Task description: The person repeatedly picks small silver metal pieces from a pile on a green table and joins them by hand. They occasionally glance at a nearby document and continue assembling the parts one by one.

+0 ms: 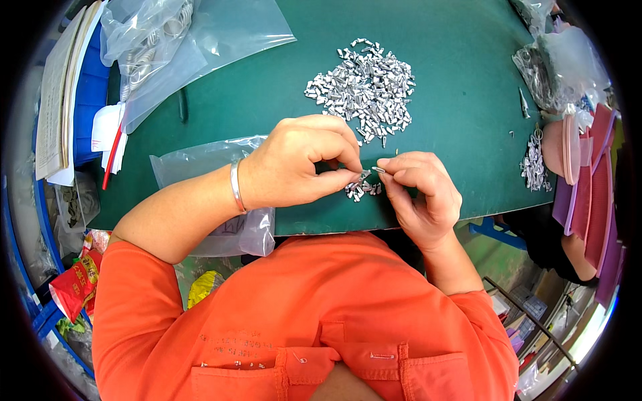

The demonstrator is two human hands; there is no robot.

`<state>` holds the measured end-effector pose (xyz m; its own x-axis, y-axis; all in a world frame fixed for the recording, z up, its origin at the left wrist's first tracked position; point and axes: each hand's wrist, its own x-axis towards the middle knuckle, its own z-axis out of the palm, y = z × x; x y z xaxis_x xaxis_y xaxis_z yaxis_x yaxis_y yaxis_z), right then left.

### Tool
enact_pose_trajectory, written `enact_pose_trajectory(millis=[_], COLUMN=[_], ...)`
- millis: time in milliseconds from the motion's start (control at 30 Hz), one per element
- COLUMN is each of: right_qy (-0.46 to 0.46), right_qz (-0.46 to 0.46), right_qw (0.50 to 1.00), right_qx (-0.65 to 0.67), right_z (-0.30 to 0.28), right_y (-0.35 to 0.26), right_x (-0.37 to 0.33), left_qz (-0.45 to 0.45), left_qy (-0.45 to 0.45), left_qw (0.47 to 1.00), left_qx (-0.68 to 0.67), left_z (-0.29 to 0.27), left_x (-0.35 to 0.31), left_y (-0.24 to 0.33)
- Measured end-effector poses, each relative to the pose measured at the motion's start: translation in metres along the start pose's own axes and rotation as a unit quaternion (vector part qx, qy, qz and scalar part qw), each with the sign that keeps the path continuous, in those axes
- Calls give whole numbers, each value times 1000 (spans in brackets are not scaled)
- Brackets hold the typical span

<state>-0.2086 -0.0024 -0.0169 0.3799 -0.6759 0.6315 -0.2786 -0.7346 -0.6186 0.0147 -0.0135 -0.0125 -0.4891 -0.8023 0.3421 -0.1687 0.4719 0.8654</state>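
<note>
Close to the front edge of the green table, my two hands nearly meet over a small cluster of silvery metal pieces [363, 190]. My right hand [424, 194] pinches one small metal piece [378, 170] between thumb and forefinger. The thumb and forefinger of my left hand [304, 160] are pressed together just left of it; whatever they hold is too small to make out. A broad pile of the same kind of small metal pieces [368, 87] lies farther back. Beneath my left forearm rests a flat clear plastic bag [194, 159].
At the back left, a plastic bag of metal rings [150, 60] lies by a blue bin [91, 87] with papers and a red pen [112, 155]. Along the right edge are another small metal heap [535, 164], a pink container [560, 150] and plastic bags [572, 63].
</note>
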Motion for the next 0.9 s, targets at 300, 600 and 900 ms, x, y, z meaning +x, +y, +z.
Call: enact_pose_trajectory(millis=[300, 600, 900], right_qy=[2, -11, -8], right_qz=[-7, -13, 94], right_qw=[1000, 1000, 995], right_qx=[1, 5, -26], right_z=[3, 5, -4], right_y=[1, 1, -5], right_x=[1, 2, 5], left_qz=[-77, -121, -103], left_qy=[-9, -11, 45], left_qw=[996, 989, 993], left_qx=[-53, -84, -33], left_z=[0, 0, -3], left_x=[0, 1, -1], left_y=[3, 4, 3])
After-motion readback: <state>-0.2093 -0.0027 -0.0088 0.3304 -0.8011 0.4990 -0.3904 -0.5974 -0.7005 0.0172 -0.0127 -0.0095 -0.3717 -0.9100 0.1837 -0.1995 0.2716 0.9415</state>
